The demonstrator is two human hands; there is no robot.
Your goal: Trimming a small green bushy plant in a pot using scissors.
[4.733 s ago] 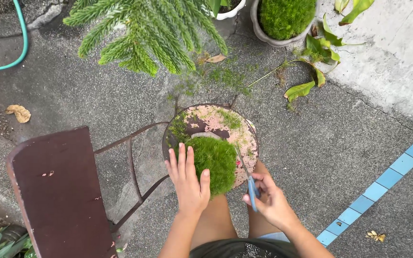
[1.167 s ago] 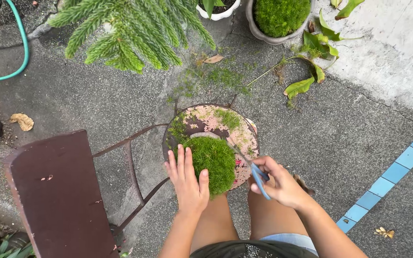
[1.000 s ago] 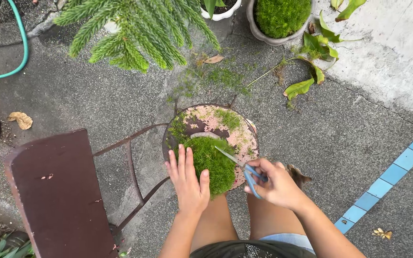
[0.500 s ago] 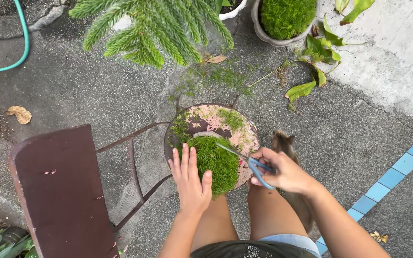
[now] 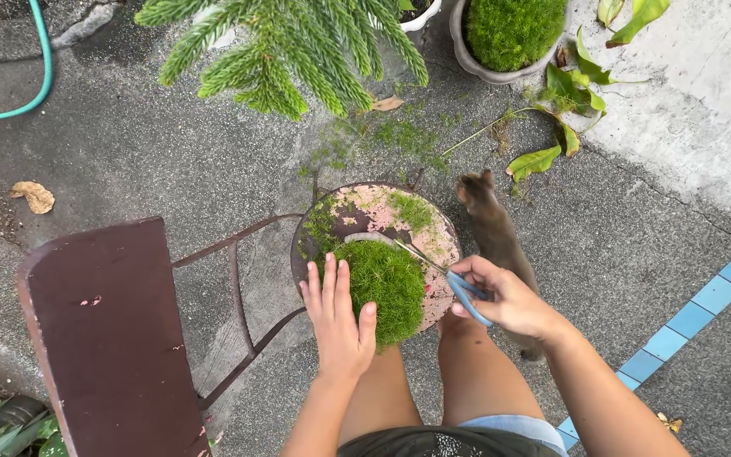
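Observation:
A round green moss mound (image 5: 387,283) sits on a small round stool (image 5: 433,241) with a worn pink top and loose green clippings. My left hand (image 5: 338,322) lies flat on the mound's left side, fingers spread. My right hand (image 5: 505,298) grips blue-handled scissors (image 5: 458,288), whose blades point up-left across the mound's upper right edge. My bare knees are just below the stool.
A brown cat (image 5: 497,241) walks past the stool's right side, behind my right hand. A dark red chair back (image 5: 107,338) stands at left. A conifer branch (image 5: 289,51), a potted moss plant (image 5: 509,34), fallen leaves (image 5: 543,156), a green hose (image 5: 31,85) and a blue tile strip (image 5: 687,317) surround it.
The cat came out from behind my right leg and moved up along the stool's right side. My right hand shifted right and turned the scissors to the mound's upper edge. My left hand stayed.

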